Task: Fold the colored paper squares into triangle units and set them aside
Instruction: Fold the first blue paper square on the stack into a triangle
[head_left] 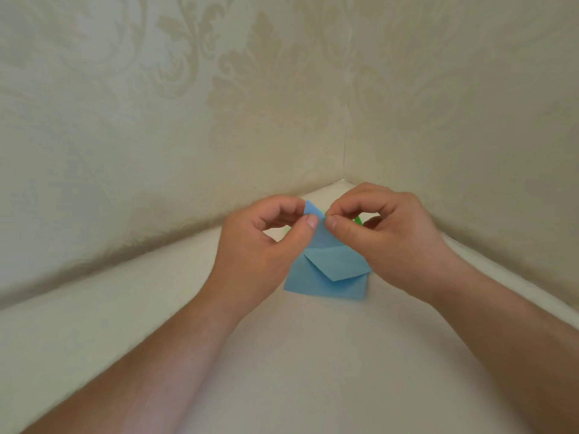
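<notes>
both hands are up in the middle of the frame working one piece of blue paper. the left hand pinches the paper's top corner, thumb on the near face and the curled fingers behind it. the right hand pinches the same top bit from the other side, thumb tip just beside the left thumb tip, so the two hands are pretty much together at that point.

the paper is partly folded: a flap with a pointed tip hangs down over the front, and below it the wider bottom part spreads out with a straight lower edge. that lower edge sits at or just over the white table, can't tell if it's actually touching.

behind the hands, toward the corner, there's a bit of green paper peeking out through the gap in the right hand's fingers, and a fainter green sliver near the left hand. too hidden to say what shape it's in.

both forearms come in from the bottom corners of the frame. patterned cream wallpaper fills the whole upper half, two walls meeting in a corner just above the right hand.
</notes>
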`<control>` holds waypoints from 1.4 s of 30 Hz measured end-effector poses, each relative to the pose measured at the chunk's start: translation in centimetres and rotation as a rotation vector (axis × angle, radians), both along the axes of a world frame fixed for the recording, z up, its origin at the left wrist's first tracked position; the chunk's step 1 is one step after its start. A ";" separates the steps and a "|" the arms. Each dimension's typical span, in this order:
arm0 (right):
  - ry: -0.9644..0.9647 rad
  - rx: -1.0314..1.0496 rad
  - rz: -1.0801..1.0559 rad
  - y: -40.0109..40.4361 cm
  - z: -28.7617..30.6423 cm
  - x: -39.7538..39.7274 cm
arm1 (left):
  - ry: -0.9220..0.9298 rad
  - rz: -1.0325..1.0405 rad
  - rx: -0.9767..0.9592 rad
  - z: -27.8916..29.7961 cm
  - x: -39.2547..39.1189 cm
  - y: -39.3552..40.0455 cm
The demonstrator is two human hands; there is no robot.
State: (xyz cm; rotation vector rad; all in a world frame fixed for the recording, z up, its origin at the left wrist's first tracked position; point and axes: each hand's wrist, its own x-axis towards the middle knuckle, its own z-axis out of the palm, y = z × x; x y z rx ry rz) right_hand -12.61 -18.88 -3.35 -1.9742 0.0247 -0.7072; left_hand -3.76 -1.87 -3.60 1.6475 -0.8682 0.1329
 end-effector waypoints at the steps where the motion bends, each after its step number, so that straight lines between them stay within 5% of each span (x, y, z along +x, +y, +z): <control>1: 0.007 -0.039 -0.015 0.0 -0.1 0.0 | -0.004 0.012 -0.003 0.0 0.0 0.0; 4: -0.052 -0.171 -0.074 0.0 -0.1 -0.2 | -0.118 0.068 0.027 -0.1 -0.1 0.2; 10: -0.292 -0.440 -0.112 0.2 0.0 -0.2 | -0.684 0.229 0.100 -0.6 1.3 0.2; 16: -0.298 -0.570 -0.177 -0.4 -0.2 -0.1 | -0.822 0.265 0.119 -0.8 2.3 0.3; 28: -0.308 -0.664 -0.200 -0.3 -0.2 0.2 | -0.884 0.245 0.110 -1.1 3.1 0.1; 42: -0.362 -0.722 -0.114 0.2 -0.4 0.7 | -0.652 0.127 0.159 -0.4 1.0 0.1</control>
